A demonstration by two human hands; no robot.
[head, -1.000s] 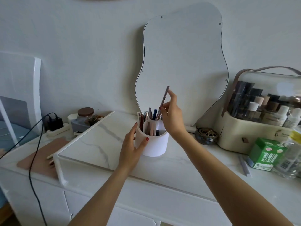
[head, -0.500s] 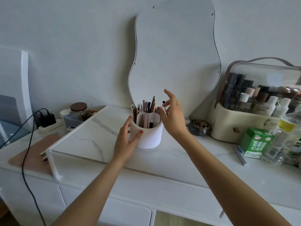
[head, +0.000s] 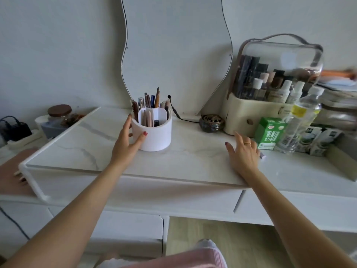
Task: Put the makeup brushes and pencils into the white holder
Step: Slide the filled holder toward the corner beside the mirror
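The white holder (head: 158, 136) stands on the marble shelf (head: 77, 151), its compartments filled with several upright brushes and pencils (head: 148, 101). My left hand (head: 127, 144) wraps around the holder's left side, thumb on its front. My right hand (head: 243, 153) lies flat at the shelf's right end, fingers spread, over a pale lilac pencil (head: 262, 156). Only the pencil's tip shows past the hand, and no grip on it is visible.
A wavy mirror (head: 173, 45) leans on the wall behind the holder. To the right are a brass burner (head: 211, 122), a clear-lidded cosmetic case (head: 270, 74), a green box (head: 269, 132) and a water bottle (head: 299, 120). A jar (head: 59, 113) and a charger (head: 15, 128) sit at the left.
My right hand dropped a pencil into the holder, then swung right and down onto the lilac pencil by the green box. My left hand stayed on the holder.
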